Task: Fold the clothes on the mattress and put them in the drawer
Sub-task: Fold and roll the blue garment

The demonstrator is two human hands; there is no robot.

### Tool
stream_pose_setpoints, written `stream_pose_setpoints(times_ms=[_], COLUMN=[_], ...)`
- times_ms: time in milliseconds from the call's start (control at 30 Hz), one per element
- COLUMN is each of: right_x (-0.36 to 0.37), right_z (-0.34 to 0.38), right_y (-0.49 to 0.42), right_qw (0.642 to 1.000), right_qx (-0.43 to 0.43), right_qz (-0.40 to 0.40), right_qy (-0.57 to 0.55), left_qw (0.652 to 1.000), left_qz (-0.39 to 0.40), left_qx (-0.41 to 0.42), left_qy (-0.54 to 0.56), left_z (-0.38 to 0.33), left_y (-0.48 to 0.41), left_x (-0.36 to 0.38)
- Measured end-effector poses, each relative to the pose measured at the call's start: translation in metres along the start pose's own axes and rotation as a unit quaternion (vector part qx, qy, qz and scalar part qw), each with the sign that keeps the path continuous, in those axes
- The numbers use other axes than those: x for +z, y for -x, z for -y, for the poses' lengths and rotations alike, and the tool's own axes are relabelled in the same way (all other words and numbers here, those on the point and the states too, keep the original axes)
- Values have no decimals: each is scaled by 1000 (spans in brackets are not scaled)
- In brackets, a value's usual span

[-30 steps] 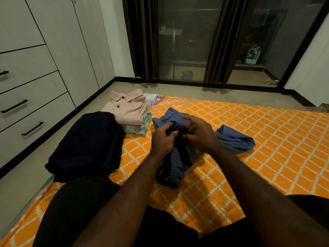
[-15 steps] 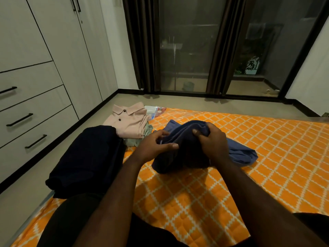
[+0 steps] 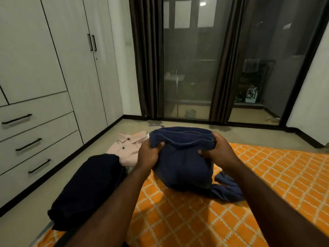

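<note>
A blue garment [image 3: 183, 163] hangs lifted above the orange patterned mattress [image 3: 267, 175], its lower end still trailing on the cover. My left hand [image 3: 148, 154] grips its top edge on the left and my right hand [image 3: 217, 150] grips the top edge on the right. A folded dark navy garment [image 3: 89, 188] lies at the mattress's left edge. Behind it sits a folded pink collared shirt [image 3: 128, 148], partly hidden by my left hand. Three shut drawers with black handles, the middle one [image 3: 35, 139] among them, are in the wardrobe on the left.
Tall wardrobe doors [image 3: 85, 68] stand along the left wall. Bare floor [image 3: 26, 220] runs between wardrobe and mattress. Dark curtains [image 3: 146, 59] and glass sliding doors [image 3: 190, 68] fill the far wall. My dark-clothed lap shows at the bottom edge.
Both hands raised the blue garment off the mattress and spread apart along its top edge. The view tilted upward, showing more of the wardrobe and glass doors.
</note>
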State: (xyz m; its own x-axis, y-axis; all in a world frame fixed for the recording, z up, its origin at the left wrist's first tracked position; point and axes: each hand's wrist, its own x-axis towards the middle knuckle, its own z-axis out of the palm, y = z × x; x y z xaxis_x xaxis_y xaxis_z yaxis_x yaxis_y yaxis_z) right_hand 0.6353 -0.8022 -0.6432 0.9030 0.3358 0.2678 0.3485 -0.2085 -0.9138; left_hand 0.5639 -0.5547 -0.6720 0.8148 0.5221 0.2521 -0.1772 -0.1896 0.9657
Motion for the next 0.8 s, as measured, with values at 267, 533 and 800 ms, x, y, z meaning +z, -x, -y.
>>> stream_pose_setpoints(times_ms=[267, 533, 800], right_x=[-44, -103, -120], right_z=[149, 302, 410], right_y=[-54, -88, -107], right_qw=[987, 974, 931], right_qx=[-98, -170, -253], right_qz=[-118, -112, -242], right_qy=[58, 104, 101], left_qw=[971, 935, 907], left_qz=[36, 54, 18], left_qx=[220, 309, 400], left_qy=[-83, -165, -133], left_z=[-173, -334, -467], left_y=[-73, -112, -130], left_x=[-14, -42, -39])
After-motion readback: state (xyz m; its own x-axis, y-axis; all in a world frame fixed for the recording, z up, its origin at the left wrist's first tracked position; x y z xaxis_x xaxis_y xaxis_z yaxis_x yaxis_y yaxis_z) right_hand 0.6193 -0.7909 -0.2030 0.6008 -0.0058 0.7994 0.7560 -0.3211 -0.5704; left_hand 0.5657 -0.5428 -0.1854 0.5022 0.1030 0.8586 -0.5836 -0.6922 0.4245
